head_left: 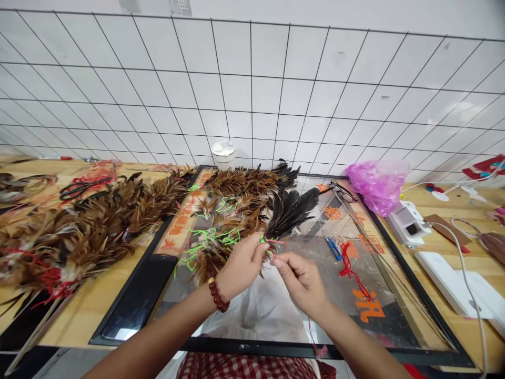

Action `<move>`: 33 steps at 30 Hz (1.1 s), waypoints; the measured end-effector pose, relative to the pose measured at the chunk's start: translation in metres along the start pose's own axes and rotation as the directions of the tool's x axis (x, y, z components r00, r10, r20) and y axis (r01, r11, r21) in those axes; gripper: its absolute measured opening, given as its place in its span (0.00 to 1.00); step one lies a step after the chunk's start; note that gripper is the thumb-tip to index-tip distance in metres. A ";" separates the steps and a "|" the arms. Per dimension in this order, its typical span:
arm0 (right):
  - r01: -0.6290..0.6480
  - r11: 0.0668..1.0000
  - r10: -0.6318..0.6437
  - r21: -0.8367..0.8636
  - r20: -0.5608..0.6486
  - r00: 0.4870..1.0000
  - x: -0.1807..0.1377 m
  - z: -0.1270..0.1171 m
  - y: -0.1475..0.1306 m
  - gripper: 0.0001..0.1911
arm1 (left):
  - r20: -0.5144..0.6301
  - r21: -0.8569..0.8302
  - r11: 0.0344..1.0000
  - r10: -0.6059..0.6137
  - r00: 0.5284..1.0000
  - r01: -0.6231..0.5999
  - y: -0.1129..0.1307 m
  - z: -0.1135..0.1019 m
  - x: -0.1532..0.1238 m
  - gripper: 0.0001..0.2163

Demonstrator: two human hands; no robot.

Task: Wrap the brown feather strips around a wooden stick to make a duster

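Left hand [240, 263], at centre frame and wearing a bead bracelet [216, 295] at the wrist, is closed in a pinch on the quill end of a feather bundle [290, 210]. The dark plumes fan away toward the upper right. Gripping at the quills appears to hold the stems together and leaves the vanes uncrushed.

Right hand [302, 279], just beside it, is closed with thumb and forefinger nipping a red thread [275, 241]. The thread runs the short gap to the bundle's stem. Its tautness suggests the two hands pull against each other so the thread stays in place.

Both hands hover above a black-framed glass panel [394, 295] lying on the wooden table [445, 247], a smooth surface unlikely to snag feathers.

- Green-tied bundles [215, 237] lie just beyond the left hand, within reach.
- A brown feather pile [98, 221] occupies the left of the frame, apart from the green-tied ones.
- Blue snips [333, 247] and a spare red cord [347, 266] rest on the glass right of the hands, close to the thread hand.
- Eyeglasses [341, 192], a pink plastic bag [376, 181] and a white cup [223, 154] sit at the far edge, below the wire grid [252, 79].
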State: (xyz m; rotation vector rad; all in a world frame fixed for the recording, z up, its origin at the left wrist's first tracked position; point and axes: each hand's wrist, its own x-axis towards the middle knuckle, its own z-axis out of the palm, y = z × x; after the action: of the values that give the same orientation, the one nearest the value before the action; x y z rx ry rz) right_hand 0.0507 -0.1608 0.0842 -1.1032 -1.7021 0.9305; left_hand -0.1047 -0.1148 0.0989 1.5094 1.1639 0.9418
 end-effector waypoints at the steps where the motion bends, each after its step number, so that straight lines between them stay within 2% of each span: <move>1: -0.010 1.000 0.010 0.009 0.005 1.000 0.002 -0.001 -0.002 0.15 | -0.006 -0.036 0.999 -0.020 1.000 0.019 0.001 -0.002 -0.001 0.09; 3: -0.024 0.999 0.024 0.024 0.033 0.999 0.004 -0.003 -0.003 0.14 | 0.019 -0.231 0.965 -0.128 0.992 0.128 0.005 -0.008 0.000 0.10; 5: -0.027 0.999 0.025 0.039 0.041 0.999 0.004 -0.005 -0.002 0.12 | 0.110 -0.424 0.869 -0.231 0.967 0.256 0.007 -0.014 0.003 0.11; 7: -0.030 0.998 0.029 0.063 0.023 0.999 0.004 -0.006 -0.001 0.12 | 0.168 -0.478 0.820 -0.266 0.949 0.314 0.007 -0.018 0.007 0.12; 10: -0.036 0.993 0.037 0.109 -0.001 0.999 0.005 -0.006 -0.003 0.12 | 0.146 -0.454 0.833 -0.280 0.949 0.316 0.003 -0.015 0.007 0.12; 12: -0.026 0.993 0.025 0.113 0.012 1.000 0.006 -0.005 -0.006 0.13 | 0.127 -0.498 0.806 -0.298 0.946 0.321 0.001 -0.010 0.006 0.13; 15: -0.004 0.998 0.003 0.063 0.020 1.000 0.005 -0.005 -0.006 0.13 | 0.149 -0.566 0.769 -0.260 0.954 0.298 0.000 -0.003 0.003 0.15; 17: 0.000 1.000 0.000 0.029 -0.017 1.000 0.004 -0.006 -0.003 0.13 | 0.151 -0.575 0.771 -0.229 0.962 0.274 -0.001 -0.002 0.004 0.16; 20: 0.013 1.000 -0.014 -0.009 -0.068 0.998 0.003 -0.010 0.003 0.12 | 0.080 -0.557 0.793 -0.244 0.966 0.247 -0.005 -0.003 0.007 0.16; 22: 0.048 0.998 -0.051 -0.052 -0.052 0.997 0.002 -0.011 0.004 0.11 | 0.068 -0.525 0.808 -0.272 0.960 0.266 -0.009 -0.004 0.010 0.16; 25: 0.160 0.969 -0.154 -0.190 0.042 0.987 0.003 -0.013 -0.004 0.12 | 0.104 -0.464 0.818 -0.331 0.938 0.340 -0.016 -0.004 0.015 0.16; 27: 0.278 0.883 -0.241 -0.377 0.143 0.960 0.011 -0.017 -0.014 0.13 | 0.092 -0.346 0.881 -0.312 0.946 0.324 -0.020 -0.002 0.016 0.14; 28: 0.332 0.807 -0.265 -0.489 0.202 0.943 0.018 -0.020 -0.021 0.13 | 0.088 -0.254 0.924 -0.273 0.958 0.287 -0.021 -0.001 0.015 0.13; 31: 0.404 0.546 -0.191 -0.734 0.361 0.913 0.054 -0.034 -0.036 0.12 | 0.175 0.092 0.989 -0.135 0.975 0.120 -0.021 0.002 0.005 0.12; 32: 0.407 0.516 -0.130 -0.754 0.400 0.907 0.069 -0.039 -0.037 0.11 | 0.226 0.198 0.978 -0.107 0.968 0.062 -0.018 0.003 -0.001 0.12; 33: 0.405 0.533 -0.067 -0.743 0.441 0.895 0.083 -0.044 -0.035 0.11 | 0.276 0.284 0.959 -0.085 0.957 0.004 -0.013 0.003 -0.008 0.11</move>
State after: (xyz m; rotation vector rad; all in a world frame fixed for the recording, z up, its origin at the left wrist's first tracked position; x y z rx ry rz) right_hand 0.0633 -0.0887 0.1529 -1.2460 -2.6698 0.0707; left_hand -0.1065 -0.1227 0.0849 1.7702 1.1470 0.5176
